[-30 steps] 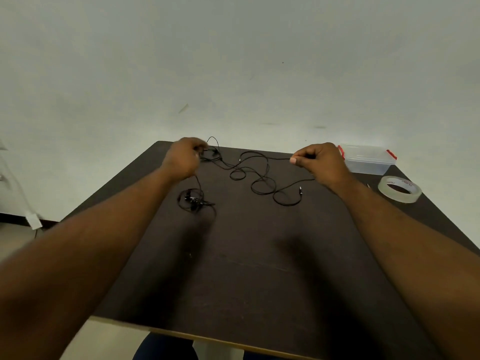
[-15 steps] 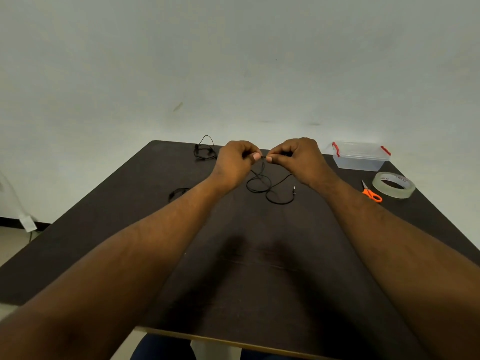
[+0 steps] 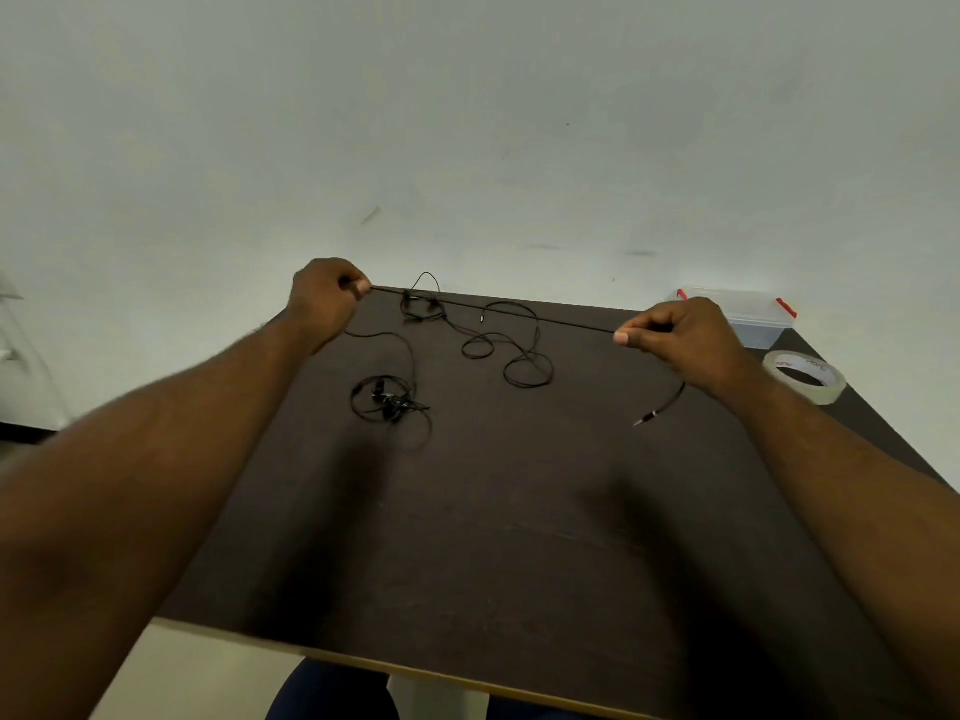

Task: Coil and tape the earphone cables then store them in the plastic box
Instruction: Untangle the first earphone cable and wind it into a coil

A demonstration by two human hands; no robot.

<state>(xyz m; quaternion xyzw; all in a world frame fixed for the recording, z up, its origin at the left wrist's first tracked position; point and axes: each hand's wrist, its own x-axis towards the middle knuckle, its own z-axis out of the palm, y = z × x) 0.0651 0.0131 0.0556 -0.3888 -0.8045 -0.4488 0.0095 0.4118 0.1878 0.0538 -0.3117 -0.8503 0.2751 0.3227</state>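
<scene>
The person has both arms out over the dark table, and a black earphone cable runs taut between the hands, just above the far edge. The left hand pinches one end of that stretch between thumb and forefinger, the other fingers curled in. The right hand pinches the other end the same way; past its grip the cable drops behind the wrist and comes out below, ending in a jack plug that hangs just above the tabletop — whether the tip touches the wood I cannot tell.

From the left hand the cable sags down toward a small tangled bundle with earbuds in it; the strands there are too fine and dark against the table to sort out. A second loose cable lies in loops mid-table, and another little knot of earbuds sits at the far edge, partly crossed by the taut line. Which strand belongs to which set is hard to say.

The plastic box, clear with red clips, stands at the far right corner, its near left side hidden by the right hand. A roll of clear tape lies flat just nearer — the right wrist covers its left edge.
</scene>
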